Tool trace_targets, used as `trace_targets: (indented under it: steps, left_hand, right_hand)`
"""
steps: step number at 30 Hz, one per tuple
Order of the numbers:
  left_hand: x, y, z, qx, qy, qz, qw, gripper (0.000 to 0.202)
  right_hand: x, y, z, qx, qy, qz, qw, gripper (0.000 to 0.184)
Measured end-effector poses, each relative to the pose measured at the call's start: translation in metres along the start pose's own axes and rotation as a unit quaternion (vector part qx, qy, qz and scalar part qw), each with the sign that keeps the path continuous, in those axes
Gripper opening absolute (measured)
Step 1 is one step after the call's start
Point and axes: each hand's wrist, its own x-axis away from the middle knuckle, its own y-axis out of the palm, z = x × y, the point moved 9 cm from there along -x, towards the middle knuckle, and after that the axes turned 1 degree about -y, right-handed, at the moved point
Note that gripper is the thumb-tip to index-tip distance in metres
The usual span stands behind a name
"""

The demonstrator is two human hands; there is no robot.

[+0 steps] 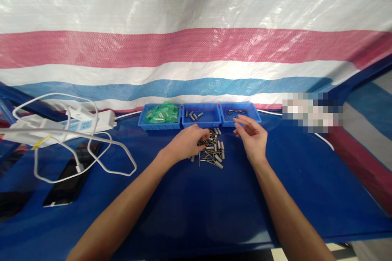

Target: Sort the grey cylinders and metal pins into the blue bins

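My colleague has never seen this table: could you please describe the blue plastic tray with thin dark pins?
Along the back of the glossy blue table, three blue rectangular plastic trays stand in a row. It is the rightmost tray, by the right hand. Thin dark pins set it apart; its neighbours hold green plastic packaging and grey cylinders.

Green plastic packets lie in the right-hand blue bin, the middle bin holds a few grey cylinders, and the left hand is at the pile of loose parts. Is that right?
Not quite: the head view shows the green plastic packets in the left-hand blue bin. The middle bin does hold grey cylinders, and the left hand is at the loose parts.
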Motion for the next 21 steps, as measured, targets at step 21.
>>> trace_targets:
  steps: [21]
  left_hand:
    - [-0.003, -0.026, 0.007, 0.095, 0.009, 0.087, 0.992, 0.030]
  right_hand:
    - [0.007, 0.019, -0.002, 0.001, 0.021, -0.056, 0.998, 0.028]
